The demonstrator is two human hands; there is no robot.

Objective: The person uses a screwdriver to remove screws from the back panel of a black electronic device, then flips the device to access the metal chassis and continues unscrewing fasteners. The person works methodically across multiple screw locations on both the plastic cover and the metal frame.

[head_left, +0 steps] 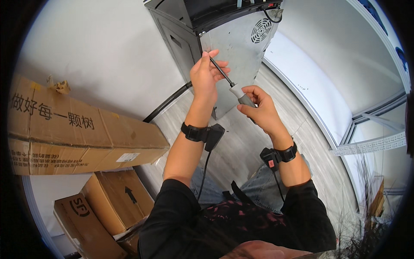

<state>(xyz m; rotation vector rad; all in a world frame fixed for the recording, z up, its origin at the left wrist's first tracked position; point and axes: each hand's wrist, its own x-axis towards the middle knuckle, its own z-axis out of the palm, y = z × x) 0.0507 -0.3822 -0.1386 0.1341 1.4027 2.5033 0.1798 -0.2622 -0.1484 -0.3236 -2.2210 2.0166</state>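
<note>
We see the right hand (258, 108) closed around the grey handle of a screwdriver (230, 86), and the left hand (206, 75) pinches its dark shaft near the tip, which touches the edge of the metal back panel (241, 52) of a grey cabinet (177, 39) far ahead. On the left, three cardboard boxes (82, 134) stand stacked and closed, so we cannot tell their contents. The floor (310, 142) is pale wood planks beside a white wall (99, 47).
</note>
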